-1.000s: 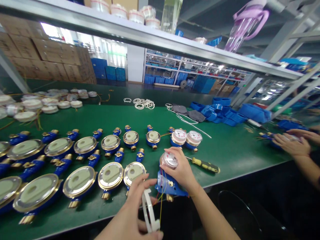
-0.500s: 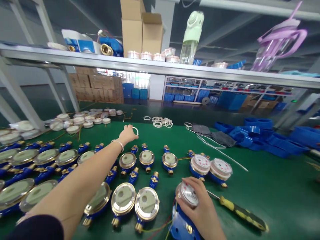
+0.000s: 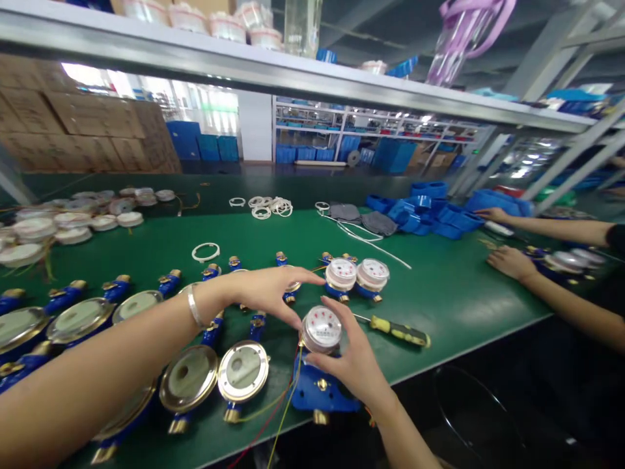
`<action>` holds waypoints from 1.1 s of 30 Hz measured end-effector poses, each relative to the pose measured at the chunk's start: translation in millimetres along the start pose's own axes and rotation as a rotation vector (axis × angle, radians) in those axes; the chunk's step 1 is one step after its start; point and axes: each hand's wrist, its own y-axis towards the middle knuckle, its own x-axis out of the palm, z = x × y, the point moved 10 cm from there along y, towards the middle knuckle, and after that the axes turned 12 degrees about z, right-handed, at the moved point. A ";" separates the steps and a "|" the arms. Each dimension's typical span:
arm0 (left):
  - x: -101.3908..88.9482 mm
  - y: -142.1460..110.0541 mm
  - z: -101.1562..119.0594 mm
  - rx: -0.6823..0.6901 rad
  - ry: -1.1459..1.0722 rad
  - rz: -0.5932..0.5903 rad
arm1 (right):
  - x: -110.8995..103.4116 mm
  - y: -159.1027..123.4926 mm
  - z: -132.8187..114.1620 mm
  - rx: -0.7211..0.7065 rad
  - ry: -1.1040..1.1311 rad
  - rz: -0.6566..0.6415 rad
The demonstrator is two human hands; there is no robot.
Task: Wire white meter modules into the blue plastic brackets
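Observation:
My right hand (image 3: 354, 365) is closed round a round white meter register (image 3: 321, 329) with a clear cover. The register sits on top of a blue water meter body (image 3: 325, 393) at the table's near edge, and coloured wires trail down from it. My left hand (image 3: 263, 290), a bracelet on its wrist, hovers just left of the register. Its fingers are spread and hold nothing, and one fingertip nearly touches the register's rim. A single white plastic ring (image 3: 206, 251) lies flat on the green table (image 3: 449, 293) behind my left hand.
Rows of blue meters with brass lids (image 3: 243, 370) fill the left. Two finished meters (image 3: 356, 275) and a yellow-handled screwdriver (image 3: 398, 331) lie right of my hands. Farther back are white rings (image 3: 263, 207), grey cloths (image 3: 364, 218) and blue covers (image 3: 430, 215). A co-worker's hands (image 3: 508, 262) work at right.
My left hand carried the white ring out across the table, left it lying there, and has come back empty beside the register. My right hand stayed on the register.

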 end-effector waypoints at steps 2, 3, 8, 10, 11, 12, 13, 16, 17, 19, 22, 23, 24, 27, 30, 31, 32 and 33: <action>32.2 -0.5 20.3 0.077 -0.087 -0.095 | -7.0 -11.4 15.9 0.134 0.110 0.041; 43.8 0.5 21.4 0.070 -0.109 -0.099 | -8.5 -18.2 24.0 0.202 0.155 0.057; 68.4 5.2 3.9 -0.023 -0.117 0.029 | -0.6 -36.6 33.6 0.334 0.205 0.096; 67.2 3.0 2.9 -0.026 -0.123 0.076 | 4.2 -34.4 29.3 0.344 0.208 0.110; 65.4 1.3 3.2 -0.028 -0.125 0.093 | 6.2 -32.8 27.9 0.355 0.216 0.115; 63.1 -0.6 3.4 -0.030 -0.128 0.107 | 8.0 -31.1 27.0 0.366 0.228 0.116; 60.7 -2.3 3.4 -0.035 -0.132 0.116 | 9.2 -29.6 26.4 0.375 0.242 0.116; 52.2 -5.2 -2.0 -0.075 -0.164 0.145 | 11.8 -26.9 24.7 0.376 0.279 0.092; 48.3 -5.2 -6.1 -0.102 -0.185 0.166 | 12.4 -26.5 24.2 0.371 0.291 0.083; 40.7 -4.8 -15.9 -0.166 -0.247 0.216 | 14.5 -26.4 23.9 0.367 0.319 0.058; 35.5 -5.5 -23.9 -0.246 -0.394 0.244 | 17.3 -26.7 26.6 0.373 0.344 0.037; 34.3 -6.5 -22.9 -0.260 -0.457 0.243 | 17.3 -26.8 28.3 0.375 0.341 0.041; 31.6 -8.3 -20.4 -0.270 -0.522 0.250 | 16.8 -26.9 30.1 0.378 0.334 0.049; 14.7 -19.4 -9.7 -0.311 -0.747 0.338 | 16.2 -28.5 34.9 0.386 0.285 0.057; 14.1 -36.3 5.2 -0.437 -1.202 0.316 | 15.7 -30.6 37.5 0.373 0.181 0.038; 17.7 -41.9 12.9 -0.474 -1.351 0.276 | 14.7 -30.9 38.1 0.366 0.131 0.035; 21.2 -47.2 20.9 -0.500 -1.459 0.236 | 13.0 -30.6 37.8 0.353 0.077 0.035; 23.7 -52.2 27.5 -0.514 -1.512 0.211 | 10.5 -29.6 36.0 0.334 0.026 0.041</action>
